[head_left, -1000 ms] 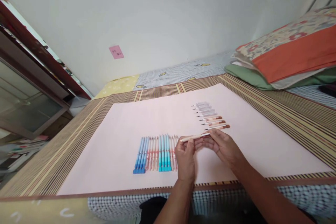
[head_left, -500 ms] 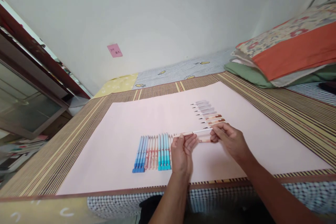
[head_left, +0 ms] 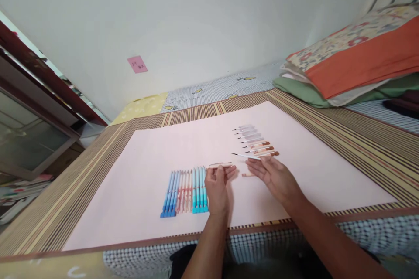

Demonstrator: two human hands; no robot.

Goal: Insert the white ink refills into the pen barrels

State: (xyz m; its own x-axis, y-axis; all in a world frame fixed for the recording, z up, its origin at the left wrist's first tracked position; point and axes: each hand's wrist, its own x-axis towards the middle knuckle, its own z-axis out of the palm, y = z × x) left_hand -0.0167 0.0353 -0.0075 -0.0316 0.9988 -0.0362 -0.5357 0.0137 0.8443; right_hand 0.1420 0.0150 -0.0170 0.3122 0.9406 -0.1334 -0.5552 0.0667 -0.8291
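1. Left grip [head_left: 216,189] and right grip [head_left: 278,181], touching or nearly so a second ago, now stand apart, each pinching a slim part between thumb and fingers.
2. Pink sheet [head_left: 131,192] lies beneath both grips.
3. Row of pens [head_left: 183,192], blue, pink and turquoise, lies just left of the left grip.
4. Column of slim dark-tipped pieces [head_left: 258,145] sits beyond the right grip.
5. Pale barrel [head_left: 214,165] is held in the left grip, above the sheet.
6. White refill [head_left: 247,156] is held by its rear in the right grip; half a second ago its front ran into the barrel, so the two now seem fully separated.
7. Dark tip [head_left: 233,154] of the refill, hidden before, now shows just beyond the left grip's fingertips.
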